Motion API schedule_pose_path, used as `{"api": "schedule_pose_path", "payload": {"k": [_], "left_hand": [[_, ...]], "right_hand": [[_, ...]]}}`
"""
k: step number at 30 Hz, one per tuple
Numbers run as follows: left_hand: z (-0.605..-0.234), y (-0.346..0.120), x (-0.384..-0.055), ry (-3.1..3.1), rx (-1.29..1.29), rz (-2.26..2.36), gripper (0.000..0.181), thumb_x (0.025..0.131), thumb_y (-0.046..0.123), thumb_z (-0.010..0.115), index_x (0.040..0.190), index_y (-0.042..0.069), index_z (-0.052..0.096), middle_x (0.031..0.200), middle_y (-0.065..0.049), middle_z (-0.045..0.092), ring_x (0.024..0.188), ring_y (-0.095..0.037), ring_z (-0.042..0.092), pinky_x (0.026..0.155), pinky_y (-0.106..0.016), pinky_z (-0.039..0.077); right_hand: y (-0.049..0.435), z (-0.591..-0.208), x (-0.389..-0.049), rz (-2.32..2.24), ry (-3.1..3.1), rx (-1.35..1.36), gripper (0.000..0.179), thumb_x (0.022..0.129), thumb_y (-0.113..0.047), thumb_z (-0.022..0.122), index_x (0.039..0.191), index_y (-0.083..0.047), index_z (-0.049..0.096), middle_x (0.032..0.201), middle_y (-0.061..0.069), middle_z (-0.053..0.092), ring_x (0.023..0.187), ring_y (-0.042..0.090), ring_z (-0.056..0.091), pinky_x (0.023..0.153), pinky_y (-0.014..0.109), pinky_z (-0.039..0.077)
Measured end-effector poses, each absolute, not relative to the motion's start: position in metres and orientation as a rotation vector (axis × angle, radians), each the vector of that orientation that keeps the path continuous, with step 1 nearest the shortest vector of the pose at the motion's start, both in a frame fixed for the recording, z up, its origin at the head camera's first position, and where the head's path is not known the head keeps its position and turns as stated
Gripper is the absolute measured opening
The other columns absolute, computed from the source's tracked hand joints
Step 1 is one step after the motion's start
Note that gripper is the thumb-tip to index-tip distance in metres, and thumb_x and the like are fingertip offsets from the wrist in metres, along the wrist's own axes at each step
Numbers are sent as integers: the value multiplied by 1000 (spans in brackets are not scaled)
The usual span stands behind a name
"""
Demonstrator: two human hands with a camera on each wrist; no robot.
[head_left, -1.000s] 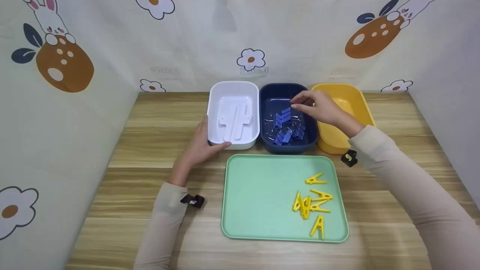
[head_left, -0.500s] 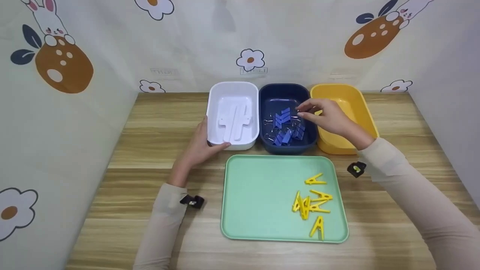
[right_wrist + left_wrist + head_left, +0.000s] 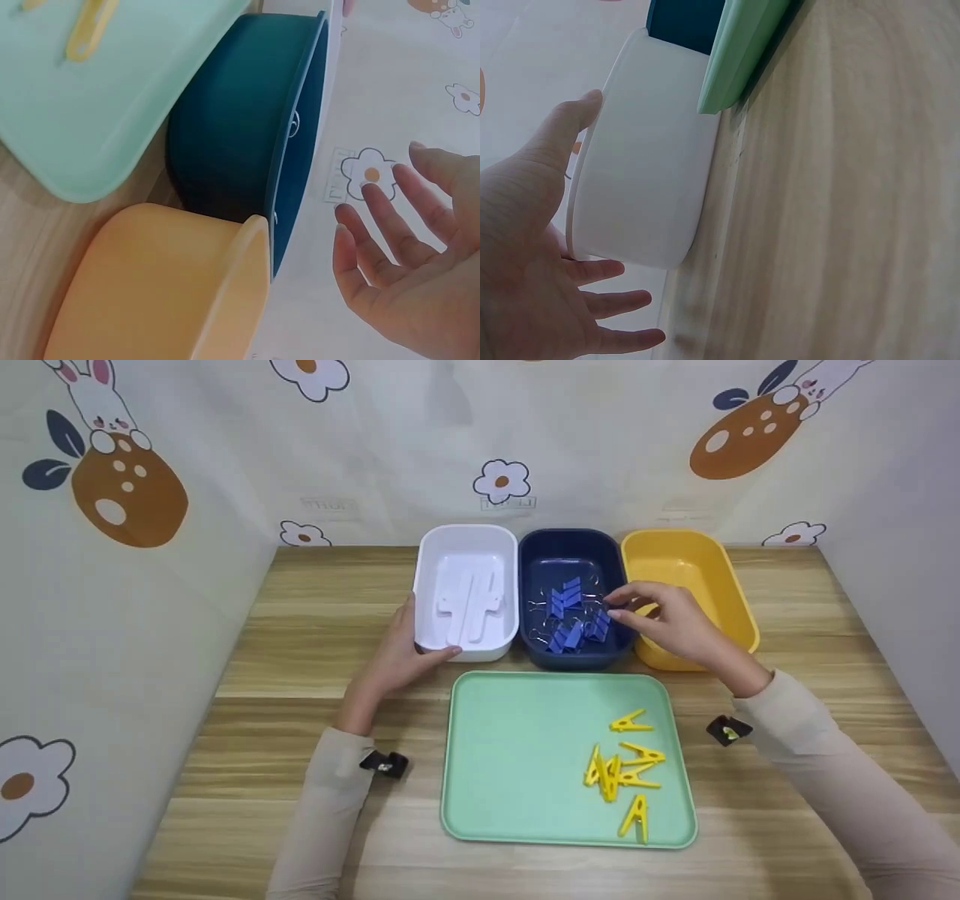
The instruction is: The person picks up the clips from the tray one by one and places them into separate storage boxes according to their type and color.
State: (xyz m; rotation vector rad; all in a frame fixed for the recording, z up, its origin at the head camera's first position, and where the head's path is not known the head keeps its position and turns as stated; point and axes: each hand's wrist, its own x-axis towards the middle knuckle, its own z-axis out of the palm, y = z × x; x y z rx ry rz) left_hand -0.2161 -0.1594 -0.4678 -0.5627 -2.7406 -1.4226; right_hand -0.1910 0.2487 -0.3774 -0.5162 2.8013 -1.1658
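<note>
My left hand rests against the near left corner of a white bin, thumb at its rim. In the left wrist view its fingers stretch straight beside the bin wall. White flat long-handled pieces lie inside. My right hand hovers over the shared edge of a navy bin and a yellow bin. Its fingers are loosely bent and hold nothing, as the right wrist view shows. Several blue binder clips with wire handles lie in the navy bin.
In front of the bins lies a mint-green tray. Several yellow clothespins are spread over its right side. A patterned curtain stands behind the bins on the wooden table.
My right hand has moved from above the back of the navy bin toward me and to the right, with nothing in its fingers. The left hand has stayed at the white bin.
</note>
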Motion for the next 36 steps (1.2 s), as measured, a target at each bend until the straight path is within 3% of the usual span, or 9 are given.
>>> {"api": "schedule_pose_path", "payload": {"k": [9,18,25,31,36], "left_hand": [[-468,-160,-213,-2750,-534,-1434,115,85,35,90,168,5,17,168,-19,33,153,-32,35,129,-48,26],[-466,-159,-213,-2761,-508,-1422,116,84,37,90,168,4,16,167,-21,34,153,-35,36,128,-49,26],[-463,-156,-214,-2762,-510,-1430,115,85,35,90,168,4,17,168,-20,34,153,-35,33,129,-50,24],[-463,-156,-214,-2745,-531,-1450,117,84,33,90,168,3,15,168,-21,32,153,-36,32,129,-51,23],[-463,-156,-214,-2746,-529,-1465,118,84,32,90,169,6,13,170,-18,30,155,-33,31,130,-49,23]], "right_hand": [[259,-386,-172,-1155,2805,-523,30,104,-18,69,128,0,71,128,19,72,112,34,68,85,19,53],[272,-396,-154,-1162,2782,-546,29,104,-16,69,128,0,71,127,20,73,111,35,69,86,23,56],[280,-406,-139,-1170,2766,-554,28,102,-13,71,127,0,72,122,15,75,104,25,68,84,23,58],[286,-413,-129,-1146,2708,-513,32,104,-16,69,132,0,69,127,18,73,110,30,68,88,19,55],[290,-420,-121,-1144,2706,-501,31,103,-15,70,130,0,70,124,16,74,105,28,68,85,24,57]]}}
